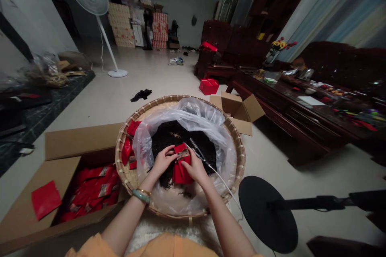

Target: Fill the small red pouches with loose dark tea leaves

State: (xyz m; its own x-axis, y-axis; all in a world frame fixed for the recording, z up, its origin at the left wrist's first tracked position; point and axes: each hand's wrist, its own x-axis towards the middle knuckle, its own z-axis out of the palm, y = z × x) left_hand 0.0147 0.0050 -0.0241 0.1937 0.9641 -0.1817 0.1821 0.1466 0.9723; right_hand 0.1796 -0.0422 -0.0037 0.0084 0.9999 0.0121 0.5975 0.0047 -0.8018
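Both hands are over a round woven bamboo basket (241, 168) lined with a clear plastic bag (227, 140). Dark loose leaves, like tea (163, 130), fill the bag's middle. My left hand (164, 160) has its thumb and fingers closed on the left edge of a small red packet (182, 172). From the right, my right hand (194, 165) grips the same packet. A pale label shows near its top. Just beyond my right fingers is a two-armed silver and black tool (197, 150) on a white cord; whether that hand touches it I cannot tell.
Several red packets (127, 150) lie inside the basket's left side. An open carton (63, 144) of red packets stands at left, one packet (46, 199) on its flap. A smaller open carton (239, 110), a black round stand base (268, 213) and a dark wooden table (271, 104) are at right.
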